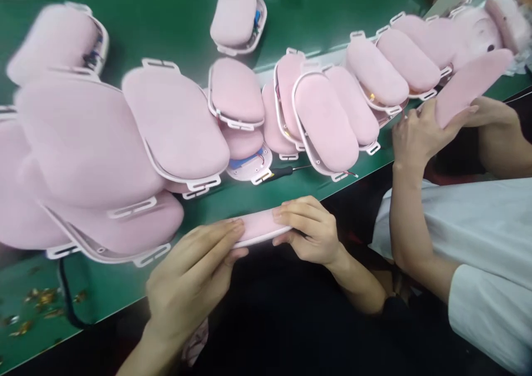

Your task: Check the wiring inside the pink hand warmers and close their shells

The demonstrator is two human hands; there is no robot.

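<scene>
Pink shell [260, 225], lower centre.
My left hand [193, 273], right hand [313, 229]: fingers pinching its ends; slim green table [201, 207] margin above.

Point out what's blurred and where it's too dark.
Head view: the large pink pads at left look smeared; head view: gold-coloured bits at lower left are soft, the held pink pad looks somewhat crisper; head view: bottom centre is nearly black.

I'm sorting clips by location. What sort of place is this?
Probably a small-electronics assembly workshop: many alike pink casings lie along a green workbench, some with electronic parts showing inside, and a black-handled screwdriver lies among them.
</scene>
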